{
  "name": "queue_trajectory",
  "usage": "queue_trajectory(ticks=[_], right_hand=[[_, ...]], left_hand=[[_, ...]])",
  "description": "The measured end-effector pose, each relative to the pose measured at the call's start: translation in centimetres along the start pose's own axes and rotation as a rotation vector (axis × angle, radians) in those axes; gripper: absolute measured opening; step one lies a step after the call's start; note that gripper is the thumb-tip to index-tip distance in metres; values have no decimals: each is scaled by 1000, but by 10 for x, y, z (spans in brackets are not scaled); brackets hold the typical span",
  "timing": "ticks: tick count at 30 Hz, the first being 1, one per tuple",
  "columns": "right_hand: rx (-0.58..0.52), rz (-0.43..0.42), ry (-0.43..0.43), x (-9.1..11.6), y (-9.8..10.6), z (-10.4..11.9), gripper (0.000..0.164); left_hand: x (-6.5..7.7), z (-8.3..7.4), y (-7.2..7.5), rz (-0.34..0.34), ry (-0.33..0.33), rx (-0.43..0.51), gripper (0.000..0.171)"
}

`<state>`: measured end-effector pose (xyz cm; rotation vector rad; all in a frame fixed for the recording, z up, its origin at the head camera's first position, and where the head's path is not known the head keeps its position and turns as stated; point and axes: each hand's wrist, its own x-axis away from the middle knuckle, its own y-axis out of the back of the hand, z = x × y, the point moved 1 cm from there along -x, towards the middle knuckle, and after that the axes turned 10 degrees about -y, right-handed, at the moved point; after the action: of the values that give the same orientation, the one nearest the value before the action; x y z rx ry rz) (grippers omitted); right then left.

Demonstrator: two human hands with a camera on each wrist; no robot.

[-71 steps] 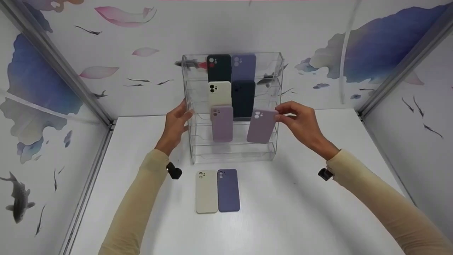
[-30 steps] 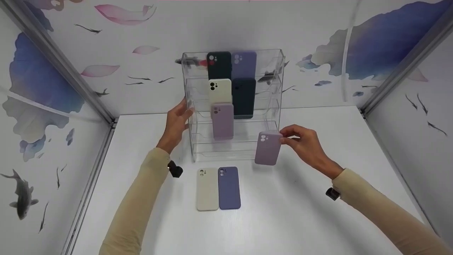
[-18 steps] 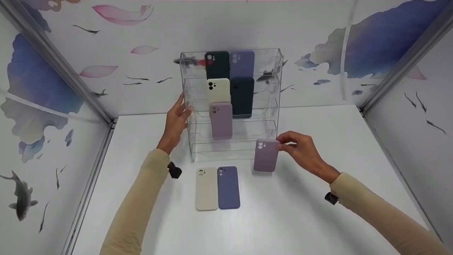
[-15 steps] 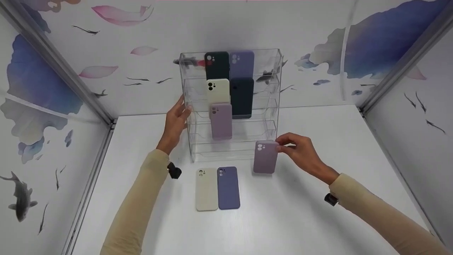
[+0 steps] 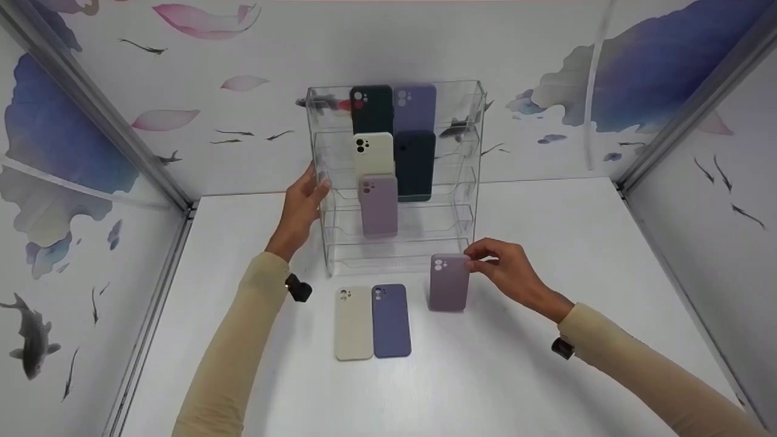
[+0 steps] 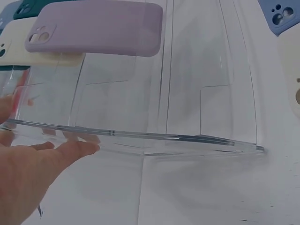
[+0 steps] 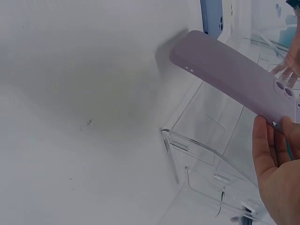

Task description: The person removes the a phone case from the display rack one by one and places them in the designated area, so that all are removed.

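Right hand (image 5: 507,267) pinching mauve case (image 5: 449,283) by its upper corner, in front of clear rack (image 5: 413,264), right of cream case (image 5: 354,325) and violet case (image 5: 391,321) on bench (image 5: 364,400), left hand (image 5: 299,206) gripping rack's left wall.

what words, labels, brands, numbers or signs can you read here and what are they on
None: no readable text in any view.
Mauve phone case in the right hand: no lettering visible.
Cream case and purple case on the table: none visible.
Clear rack: none visible.
Back wall: painted pictures, no words.
Small dark specks: too blurred to make out.
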<state>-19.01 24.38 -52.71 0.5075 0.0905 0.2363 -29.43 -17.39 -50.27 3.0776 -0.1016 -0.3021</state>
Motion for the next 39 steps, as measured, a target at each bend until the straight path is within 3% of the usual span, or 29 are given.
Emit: queue_trajectory(ticks=[12, 19, 32, 39], right_hand=[[-95, 74, -36, -3, -12, -7, 18], [-125, 114, -98, -4, -22, -13, 19], [-99, 175, -153, -8, -42, -20, 18], [-87, 204, -159, -10, -54, -24, 17]], left_hand=[[0, -1, 2, 14, 69, 33, 70], [-2, 0, 1, 24, 60, 115, 69], [-3, -1, -2, 37, 33, 84, 68], [-2, -3, 1, 28, 56, 49, 67]])
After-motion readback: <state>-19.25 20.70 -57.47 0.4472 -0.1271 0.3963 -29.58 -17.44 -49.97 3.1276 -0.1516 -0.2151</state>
